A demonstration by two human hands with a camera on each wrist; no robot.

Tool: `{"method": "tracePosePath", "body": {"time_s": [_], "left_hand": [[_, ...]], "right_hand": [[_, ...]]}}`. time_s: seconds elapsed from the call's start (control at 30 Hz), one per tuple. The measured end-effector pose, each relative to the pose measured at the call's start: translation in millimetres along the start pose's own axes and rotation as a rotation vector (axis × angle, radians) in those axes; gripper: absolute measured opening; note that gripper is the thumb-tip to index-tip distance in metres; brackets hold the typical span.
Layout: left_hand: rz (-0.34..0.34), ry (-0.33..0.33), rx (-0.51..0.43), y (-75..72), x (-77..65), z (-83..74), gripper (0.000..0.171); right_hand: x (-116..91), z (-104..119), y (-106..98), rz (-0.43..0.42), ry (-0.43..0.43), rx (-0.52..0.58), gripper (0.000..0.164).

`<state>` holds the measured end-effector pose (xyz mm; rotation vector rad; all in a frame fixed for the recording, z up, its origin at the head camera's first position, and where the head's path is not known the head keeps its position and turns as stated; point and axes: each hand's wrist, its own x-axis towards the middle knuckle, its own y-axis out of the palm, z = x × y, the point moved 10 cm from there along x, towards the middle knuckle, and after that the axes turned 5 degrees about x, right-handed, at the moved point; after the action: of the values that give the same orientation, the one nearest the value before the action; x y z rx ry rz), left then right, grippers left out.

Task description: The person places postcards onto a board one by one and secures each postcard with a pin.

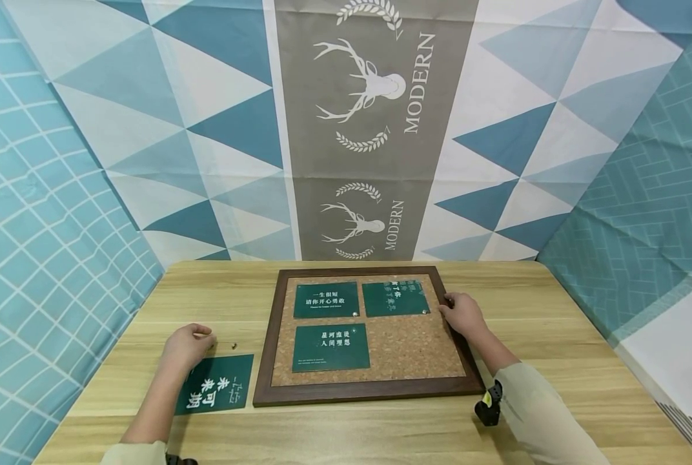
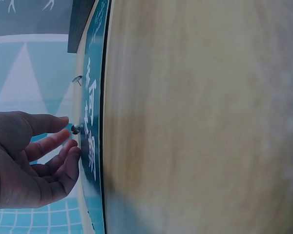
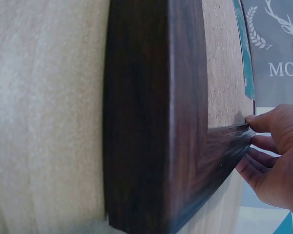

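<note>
A cork board in a dark brown wooden frame (image 1: 369,391) lies on the table, with three green cards on its cork: a top left card (image 1: 326,310), a top right card (image 1: 395,307) and a lower left card (image 1: 331,358). My right hand (image 1: 463,314) grips the frame's right side, thumb on top and fingers along its outer edge (image 3: 278,151). Left of the board, another green card (image 1: 230,374) lies on the table. Over its far left part is my left hand (image 1: 188,345), thumb and fingers apart, fingertips close to a metal pushpin (image 2: 76,129).
A second pushpin (image 1: 234,346) lies on the table between my left hand and the board. Small pins show on the board's cards. The wooden table (image 1: 555,336) meets a patterned cloth backdrop (image 1: 369,161) at its far edge.
</note>
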<state>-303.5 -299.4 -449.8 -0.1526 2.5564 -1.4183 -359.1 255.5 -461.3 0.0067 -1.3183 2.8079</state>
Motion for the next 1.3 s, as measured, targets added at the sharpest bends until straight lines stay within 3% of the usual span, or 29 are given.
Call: {"method": "tracePosePath", "body": {"time_s": [0.3, 1.3], "left_hand": [[-0.007, 0.015, 0.014, -1.3, 1.4, -2.1, 0.029], [0.045, -0.004, 0.041, 1.5, -1.8, -2.5, 0.02]], "right_hand": [[0.3, -1.6, -0.1, 0.004, 0.004, 0.006, 0.043], [1.8, -2.1, 0.6, -0.006, -0.004, -0.008, 0.043]]}}
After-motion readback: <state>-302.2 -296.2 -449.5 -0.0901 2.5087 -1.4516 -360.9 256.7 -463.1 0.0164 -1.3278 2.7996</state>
